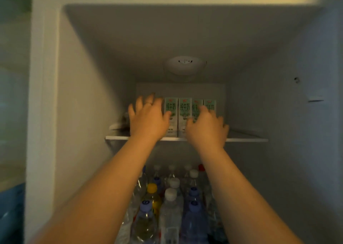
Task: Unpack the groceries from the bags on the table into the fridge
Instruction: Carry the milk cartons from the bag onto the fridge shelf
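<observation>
On the top shelf [243, 139] of the fridge [83, 73], both hands are up against a row of four milk cartons [184, 112] that stand upright, side by side, near the back wall. The left hand [148, 118] is released, with its fingers spread and its thumb touching the front of the leftmost carton. The right hand [206, 127] lies loose against the fronts of the two cartons on the right and is not wrapped round either. Both look to be nudging the row straight rather than lifting anything.

Judging by this, the cartons are already put away and only need squaring up. Below the shelf, the next level is packed with bottles [170, 197] with white, blue, yellow and red caps, so a good share of the unpacking seems done.

How much is left cannot be told, because the bags and the bench are out of view. The lower parts of several cartons are hidden behind the hands. A dark, blurred object [119, 122] sits on the shelf just left of the left hand, and it cannot be identified. A round white fitting [184, 65] shows on the ceiling of the compartment, and the light is dim throughout.
</observation>
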The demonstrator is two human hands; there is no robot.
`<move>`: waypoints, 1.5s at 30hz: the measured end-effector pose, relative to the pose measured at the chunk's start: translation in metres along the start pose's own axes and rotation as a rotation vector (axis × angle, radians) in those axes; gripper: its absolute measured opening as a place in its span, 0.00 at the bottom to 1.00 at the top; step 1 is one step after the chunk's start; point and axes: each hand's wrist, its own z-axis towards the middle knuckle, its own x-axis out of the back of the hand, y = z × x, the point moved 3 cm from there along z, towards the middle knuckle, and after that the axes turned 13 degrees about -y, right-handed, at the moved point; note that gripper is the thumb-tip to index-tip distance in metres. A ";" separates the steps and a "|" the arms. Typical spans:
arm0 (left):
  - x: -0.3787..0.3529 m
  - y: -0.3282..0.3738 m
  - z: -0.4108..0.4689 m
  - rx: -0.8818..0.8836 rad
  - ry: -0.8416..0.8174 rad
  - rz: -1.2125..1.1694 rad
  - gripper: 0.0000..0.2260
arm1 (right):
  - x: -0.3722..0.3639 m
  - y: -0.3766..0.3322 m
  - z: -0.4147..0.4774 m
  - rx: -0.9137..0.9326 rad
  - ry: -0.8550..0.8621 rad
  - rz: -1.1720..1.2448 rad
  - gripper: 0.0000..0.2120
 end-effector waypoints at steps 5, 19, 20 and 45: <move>-0.003 -0.009 -0.055 0.017 -0.039 -0.063 0.24 | -0.016 0.008 -0.063 0.100 -0.014 -0.078 0.25; -0.002 -0.035 -0.242 0.067 -0.377 0.051 0.30 | -0.023 0.041 -0.208 0.146 -0.322 0.014 0.33; 0.002 -0.036 -0.258 0.072 -0.388 0.067 0.30 | -0.018 0.041 -0.222 0.157 -0.325 0.031 0.33; 0.096 0.018 -0.723 0.215 -0.933 -0.290 0.35 | 0.096 0.109 -0.661 -0.049 -0.810 -0.123 0.30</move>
